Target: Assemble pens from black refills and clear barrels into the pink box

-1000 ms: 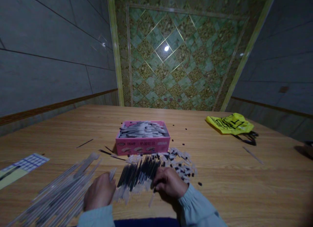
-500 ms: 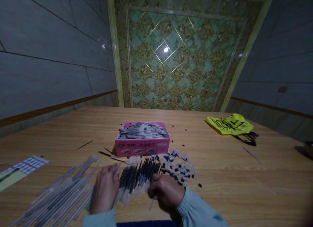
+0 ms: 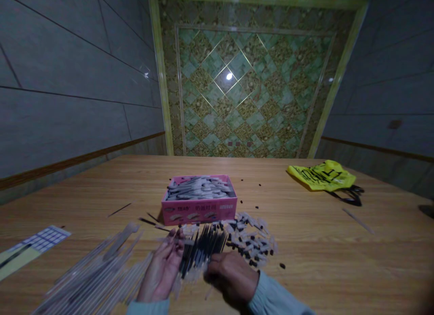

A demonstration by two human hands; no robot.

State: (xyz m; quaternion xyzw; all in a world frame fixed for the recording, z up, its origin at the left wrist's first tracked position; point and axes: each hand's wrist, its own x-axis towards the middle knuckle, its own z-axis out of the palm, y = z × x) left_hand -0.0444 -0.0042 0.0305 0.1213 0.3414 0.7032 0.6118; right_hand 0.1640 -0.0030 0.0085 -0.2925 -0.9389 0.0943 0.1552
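Note:
My left hand is turned palm up, its fingers curled together beside the left edge of a bundle of thin black sticks with clear ends, which look like pen refills. Something small and pale seems to be at its fingertips, too blurred to name. At the bundle's lower right, my right hand is closed in a pinch, and its fingertips are hidden. A thin clear piece shows just below it. Small clear and black pieces, resembling pen caps, lie heaped to the right.
Behind the bundle stands a pink box full of pale sticks. Long clear tubes spread at left near a checked card. A yellow bag and black-framed glasses lie at the far right on the wooden table.
My left hand has rolled from back up to palm up and shifted right, towards the bundle. My right hand stays closed in nearly the same place. The whole view has tilted slightly.

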